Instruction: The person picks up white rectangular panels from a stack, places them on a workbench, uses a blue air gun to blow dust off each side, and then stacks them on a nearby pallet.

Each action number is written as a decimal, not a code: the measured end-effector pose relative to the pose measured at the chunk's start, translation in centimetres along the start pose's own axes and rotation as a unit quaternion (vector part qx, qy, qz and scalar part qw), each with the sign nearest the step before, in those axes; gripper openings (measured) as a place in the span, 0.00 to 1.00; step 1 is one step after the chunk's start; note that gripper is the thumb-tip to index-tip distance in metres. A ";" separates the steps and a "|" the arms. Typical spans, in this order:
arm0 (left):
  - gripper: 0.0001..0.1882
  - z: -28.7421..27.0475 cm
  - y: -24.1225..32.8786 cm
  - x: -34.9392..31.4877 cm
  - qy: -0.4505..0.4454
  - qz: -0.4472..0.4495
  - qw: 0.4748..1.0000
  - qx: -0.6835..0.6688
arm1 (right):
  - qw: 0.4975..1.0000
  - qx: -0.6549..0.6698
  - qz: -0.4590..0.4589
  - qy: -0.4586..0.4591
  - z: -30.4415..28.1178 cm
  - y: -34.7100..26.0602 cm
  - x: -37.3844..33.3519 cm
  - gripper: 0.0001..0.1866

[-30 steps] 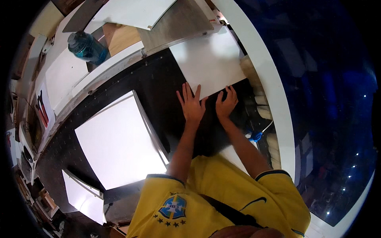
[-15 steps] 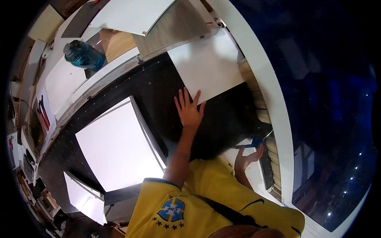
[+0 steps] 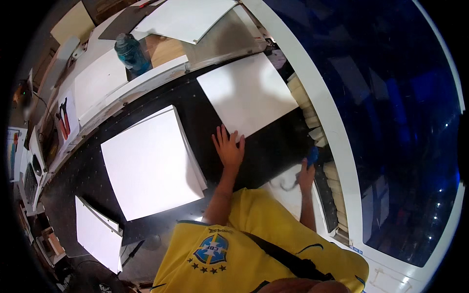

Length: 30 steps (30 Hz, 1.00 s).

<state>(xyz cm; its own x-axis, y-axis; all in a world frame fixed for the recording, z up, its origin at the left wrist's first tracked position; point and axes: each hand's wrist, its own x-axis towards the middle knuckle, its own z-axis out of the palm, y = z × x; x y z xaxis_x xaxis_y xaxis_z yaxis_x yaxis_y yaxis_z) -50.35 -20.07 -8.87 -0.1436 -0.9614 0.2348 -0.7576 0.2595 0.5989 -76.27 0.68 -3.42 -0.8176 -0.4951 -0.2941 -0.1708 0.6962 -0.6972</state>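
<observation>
My left hand (image 3: 228,150) reaches over the black work surface with its fingers stretched out. Its fingertips are at the near corner of a flat white sheet (image 3: 254,97), and nothing is gripped in it. My shadow falls across that sheet. On the right, my right hand (image 3: 307,177) is closed round a small blue tool (image 3: 312,155), whose kind I cannot make out. A dark blurred curve shows beside this hand, above a white surface (image 3: 286,188). Left of my left arm lies a stack of large white sheets (image 3: 151,163).
Smaller white pieces (image 3: 100,234) lie at the near left. Past a white ledge (image 3: 141,80) stand a blue-green bottle (image 3: 132,54) and red-handled pliers (image 3: 64,122). Pale padded strips (image 3: 303,100) line the right, beside a white frame (image 3: 337,117) with a dark blue glossy panel (image 3: 391,122).
The white sheet has shifted toward me, away from the far ledge, with my left hand at its near corner. My right hand has swung forward with the blue tool. The whole view has shifted slightly.
</observation>
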 end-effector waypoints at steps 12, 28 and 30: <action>0.36 -0.8 0.6 -0.4 0.009 0.015 0.999 -0.035 | 0.948 -0.189 -0.253 0.053 7.3 -21.0 13.4 0.27; 0.34 1.2 0.4 3.9 -0.025 0.028 0.999 0.030 | 0.967 -0.072 -0.111 -0.216 2.1 -20.7 4.4 0.28; 0.34 0.9 0.6 3.7 -0.028 0.035 0.999 0.030 | 0.962 -0.074 -0.203 -0.169 4.8 -23.3 8.2 0.28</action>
<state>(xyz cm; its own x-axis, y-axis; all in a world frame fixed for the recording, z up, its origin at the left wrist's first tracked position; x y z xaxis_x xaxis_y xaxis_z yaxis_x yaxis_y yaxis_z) -51.92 -23.60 -8.38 -0.2319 -0.9448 0.2314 -0.7807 0.3227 0.5352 -76.36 -22.11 7.28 -0.4454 -0.8654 -0.2296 -0.5355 0.4630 -0.7063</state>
